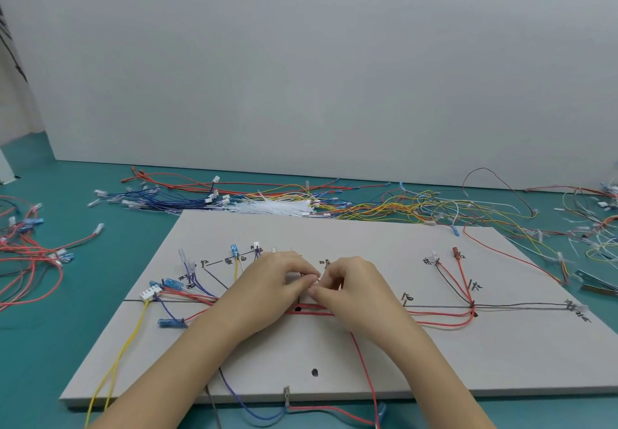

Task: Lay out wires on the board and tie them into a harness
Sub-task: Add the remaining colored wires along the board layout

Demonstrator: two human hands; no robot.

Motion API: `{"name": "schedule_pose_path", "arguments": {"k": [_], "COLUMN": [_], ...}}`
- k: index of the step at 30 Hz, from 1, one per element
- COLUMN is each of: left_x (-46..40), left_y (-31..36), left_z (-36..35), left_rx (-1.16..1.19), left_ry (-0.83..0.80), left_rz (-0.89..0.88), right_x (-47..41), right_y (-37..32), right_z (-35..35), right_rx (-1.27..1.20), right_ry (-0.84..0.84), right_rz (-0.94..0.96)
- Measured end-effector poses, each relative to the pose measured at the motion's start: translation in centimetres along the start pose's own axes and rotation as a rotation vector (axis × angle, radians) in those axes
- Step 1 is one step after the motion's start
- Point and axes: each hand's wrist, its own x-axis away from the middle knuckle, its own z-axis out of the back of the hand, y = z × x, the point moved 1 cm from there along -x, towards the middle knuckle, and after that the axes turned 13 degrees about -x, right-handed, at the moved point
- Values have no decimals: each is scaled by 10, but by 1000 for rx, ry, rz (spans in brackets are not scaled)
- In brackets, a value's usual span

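Two bare forearms enter from the near edge of the bench and meet over the middle of the board (384, 375), a pale grey panel lying flat on the teal bench (50, 345). Left hand (272, 283): fingers curled inward, tips pinched together on something small at the meeting point; what it is cannot be told. Right hand (351, 283): fingers likewise curled and pinched, tips touching those of the left hand, directly above the red wires (312, 310) that run along the drawn black line across the board. Whether the pinched item is a tie or a wire end is not visible.

Wires laid on the board: a white connector (149, 293) and blue terminals (172, 284) near the left edge; a yellow wire (133, 331) running off the near left corner; red and black wires fanning from a junction (472, 304) toward the right edge, one ending in a brown terminal (456, 252). Handwritten marks label the branches.

Beyond the far edge of the board lie a bundle of white cable ties (274, 207), blue wires (160, 199) and yellow wires (394, 209). Loose red wires (30, 254) lie at the left edge of the bench
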Motion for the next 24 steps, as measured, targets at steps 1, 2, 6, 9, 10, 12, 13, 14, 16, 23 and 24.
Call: {"name": "schedule_pose_path", "arguments": {"k": [1, 2, 6, 9, 10, 12, 13, 14, 16, 23, 24], "left_x": [0, 0, 0, 1, 0, 0, 0, 1, 2, 4, 4], "left_y": [0, -1, -2, -1, -2, -2, -1, -1, 2, 12, 11], "left_z": [0, -1, -3, -5, -6, -6, -5, -4, -5, -10, -10], "left_rx": [4, 7, 6, 7, 0, -12, -14, -33, -167, -316, -311], "left_ry": [4, 7, 22, 17, 16, 13, 13, 16, 49, 52, 46], "left_rz": [3, 6, 5, -11, -14, -18, -23, -33, -80, -186, -183], "right_x": [4, 8, 24, 30, 30, 30, 30, 30, 29, 29, 29], "right_y": [0, 0, 0, -1, -1, -1, -1, 0, 2, 11, 12], "right_z": [2, 5, 14, 21, 23, 29, 32, 35, 41, 60, 62], "right_rx": [-29, -74, -278, -227, -207, -176, -161, -150, -147, -41, -25], "right_ry": [-1, -13, -152, -192, -211, -276, -304, -320, -323, -202, -206], "right_rz": [-8, -30, -216, -263, -263, -271, -276, -280, -293, -356, -364]}}
